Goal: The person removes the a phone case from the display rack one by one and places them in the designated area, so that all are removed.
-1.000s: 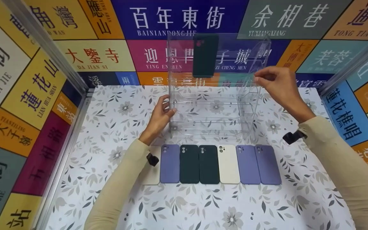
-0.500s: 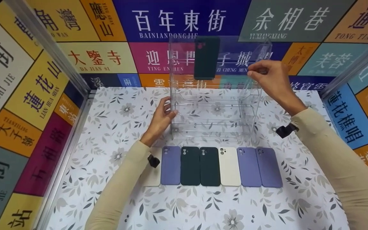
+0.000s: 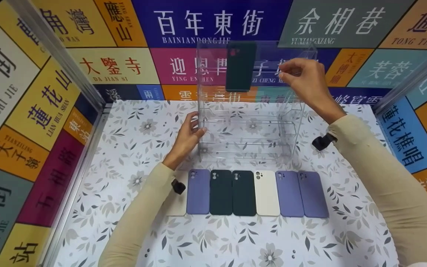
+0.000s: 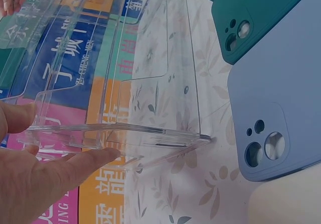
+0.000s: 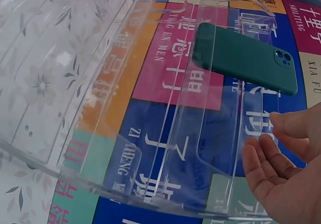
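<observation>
A clear plastic tiered display rack (image 3: 248, 142) stands on the table. On its upper tier a dark green phone case (image 3: 241, 66) leans upright, also visible in the right wrist view. My left hand (image 3: 187, 137) grips the rack's left side panel, the thumb on one face and fingers on the other in the left wrist view. My right hand (image 3: 306, 81) hovers by the rack's upper right, to the right of the green case and apart from it. Its fingers are loosely bent, and nothing lies between thumb and fingertips in the right wrist view (image 5: 286, 158).
A row of phone cases lies before the rack: purple (image 3: 198, 191), dark green (image 3: 221, 192), another dark green (image 3: 244, 193), cream (image 3: 267, 193) and two more purple ones. A cream case (image 3: 177, 207) is partly hidden by my left wrist. Sign-covered walls (image 3: 213, 22) surround the floral tabletop.
My right hand has moved left and up, from the rack's right side toward the green case. The left hand keeps its grip; the cases stay in place.
</observation>
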The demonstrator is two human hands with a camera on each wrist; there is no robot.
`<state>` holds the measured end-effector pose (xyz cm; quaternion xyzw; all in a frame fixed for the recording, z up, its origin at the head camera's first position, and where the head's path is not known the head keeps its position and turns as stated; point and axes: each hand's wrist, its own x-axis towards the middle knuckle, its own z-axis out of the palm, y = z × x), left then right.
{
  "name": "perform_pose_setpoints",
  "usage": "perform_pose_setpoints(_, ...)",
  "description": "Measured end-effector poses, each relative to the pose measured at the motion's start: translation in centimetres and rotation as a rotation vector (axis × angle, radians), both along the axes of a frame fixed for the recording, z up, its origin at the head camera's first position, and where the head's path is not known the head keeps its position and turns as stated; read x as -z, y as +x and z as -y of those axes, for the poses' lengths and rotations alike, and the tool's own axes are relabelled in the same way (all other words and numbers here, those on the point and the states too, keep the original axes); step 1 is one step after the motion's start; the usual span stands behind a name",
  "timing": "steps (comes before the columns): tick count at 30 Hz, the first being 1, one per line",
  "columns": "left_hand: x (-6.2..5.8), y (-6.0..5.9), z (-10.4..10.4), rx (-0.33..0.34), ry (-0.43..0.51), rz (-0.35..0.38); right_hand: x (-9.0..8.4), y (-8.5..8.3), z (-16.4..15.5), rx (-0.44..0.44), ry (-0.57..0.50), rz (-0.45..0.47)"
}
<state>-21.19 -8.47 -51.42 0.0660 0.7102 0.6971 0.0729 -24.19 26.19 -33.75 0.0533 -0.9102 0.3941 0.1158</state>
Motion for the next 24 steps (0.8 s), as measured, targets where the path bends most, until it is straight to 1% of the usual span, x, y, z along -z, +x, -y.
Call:
perform_pose_setpoints(9,-0.1,0.1,0.0,-0.01,-0.005,-0.002,-0.7,-1.6,1.9,-0.037,-0.029,-0.046)
perform_pose_setpoints(14,-0.2,0.1,0.0,-0.005,-0.003,-0.001,-0.8,-2.2,3.0,-0.036,-0.032,-0.056)
perform_pose_setpoints(21,-0.1,0.1,0.1,-0.004,-0.001,-0.007,-1.1,-2.9,4.1,-0.033,-0.07,-0.06)
perform_pose_setpoints(24,-0.1,0.1,0.2,-0.007,-0.005,-0.01,-1.1,-3.3,4.7,-0.045,-0.077,-0.074)
